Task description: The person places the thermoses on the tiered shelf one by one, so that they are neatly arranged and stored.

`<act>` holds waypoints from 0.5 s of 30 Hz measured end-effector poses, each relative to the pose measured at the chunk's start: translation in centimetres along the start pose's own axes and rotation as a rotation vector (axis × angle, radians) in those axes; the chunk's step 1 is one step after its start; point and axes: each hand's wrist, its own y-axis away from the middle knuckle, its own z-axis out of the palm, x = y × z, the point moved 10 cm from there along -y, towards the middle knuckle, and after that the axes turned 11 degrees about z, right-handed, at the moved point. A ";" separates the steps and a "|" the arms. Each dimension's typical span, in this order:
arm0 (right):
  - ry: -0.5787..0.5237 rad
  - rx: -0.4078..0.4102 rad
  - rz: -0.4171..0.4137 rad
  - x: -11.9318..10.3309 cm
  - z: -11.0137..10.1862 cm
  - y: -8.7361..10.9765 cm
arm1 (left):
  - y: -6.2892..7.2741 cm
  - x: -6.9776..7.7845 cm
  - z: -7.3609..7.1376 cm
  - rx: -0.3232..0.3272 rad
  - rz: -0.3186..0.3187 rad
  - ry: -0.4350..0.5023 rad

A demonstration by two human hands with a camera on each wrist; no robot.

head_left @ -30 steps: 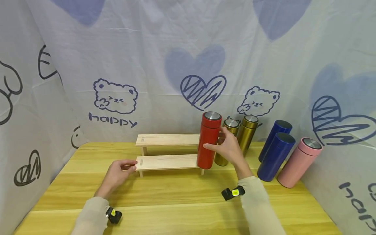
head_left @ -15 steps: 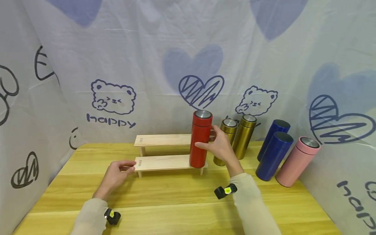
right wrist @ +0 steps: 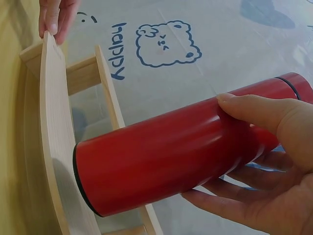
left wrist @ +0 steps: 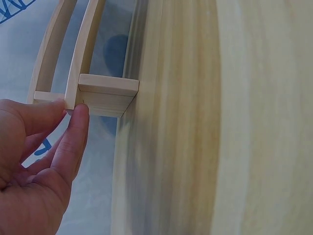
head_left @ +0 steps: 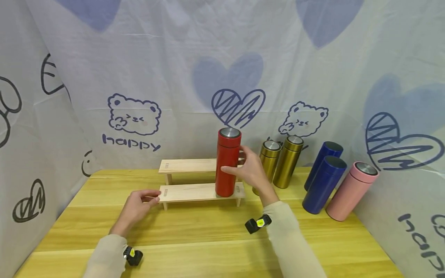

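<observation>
My right hand (head_left: 249, 167) grips a red thermos (head_left: 227, 166) with a silver-topped lid, thumb on the near side and fingers round the far side. The thermos stands upright close over the right part of the lower board of a two-tier wooden stand (head_left: 189, 192). In the right wrist view the dark bottom rim of the red flask (right wrist: 161, 156) is close to the board. My left hand (head_left: 137, 208) pinches the left end of that lower board. In the left wrist view the thumb and a finger of the left hand (left wrist: 44, 161) meet at the board's corner.
Two gold thermoses (head_left: 288, 162) stand just right of the stand, one partly behind my right hand. Farther right are two dark blue flasks (head_left: 323, 185) and a pink thermos (head_left: 352, 191). A printed cloth (head_left: 187, 77) hangs behind the wooden table (head_left: 194, 247).
My right hand has carried the red thermos leftward, from the right end of the lower board to farther in over it. My left hand keeps its pinch on the stand.
</observation>
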 end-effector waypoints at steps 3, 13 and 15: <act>-0.003 -0.008 -0.009 -0.3 0.4 -0.1 | 0.0 0.0 0.0 -0.001 0.005 -0.002; 0.054 -0.013 -0.047 -1.9 1.4 -0.6 | 0.1 0.0 0.1 -0.005 -0.003 0.005; 0.060 -0.016 -0.050 -2.2 1.6 -0.7 | 0.1 0.0 0.1 -0.006 -0.002 0.004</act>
